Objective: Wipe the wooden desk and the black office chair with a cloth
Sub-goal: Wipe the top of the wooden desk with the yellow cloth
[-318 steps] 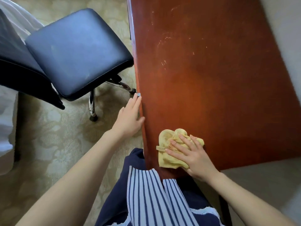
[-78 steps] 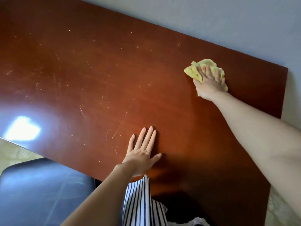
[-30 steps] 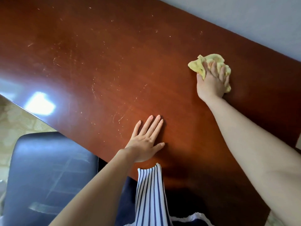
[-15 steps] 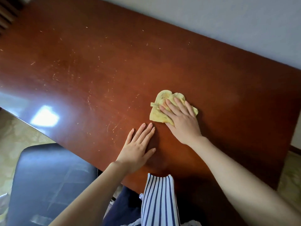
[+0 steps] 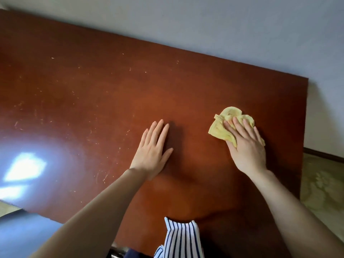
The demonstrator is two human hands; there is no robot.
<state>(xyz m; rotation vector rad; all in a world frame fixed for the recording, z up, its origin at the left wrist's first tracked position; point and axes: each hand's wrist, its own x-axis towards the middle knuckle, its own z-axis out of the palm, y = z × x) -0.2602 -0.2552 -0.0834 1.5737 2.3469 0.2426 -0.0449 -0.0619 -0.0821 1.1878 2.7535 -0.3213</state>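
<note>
The reddish-brown wooden desk (image 5: 93, 94) fills most of the view, its top marked with pale scratches and specks. A crumpled yellow cloth (image 5: 222, 127) lies on the desk's right part. My right hand (image 5: 245, 144) presses flat on the cloth with straight fingers, covering its near half. My left hand (image 5: 153, 149) rests flat on the bare wood at the middle, fingers straight and together, about a hand's width left of the cloth. A corner of the black office chair (image 5: 22, 235) shows at the bottom left, below the desk's near edge.
A pale wall (image 5: 223, 25) runs behind the desk's far edge. Patterned beige carpet (image 5: 323, 185) shows past the desk's right end. A bright window reflection (image 5: 24, 168) glares on the desk at left. My striped clothing (image 5: 183, 239) touches the near edge.
My right hand slid the cloth to the right, away from my left hand. The left hand stayed planted on the wood. The view shifted, so less of the chair shows.
</note>
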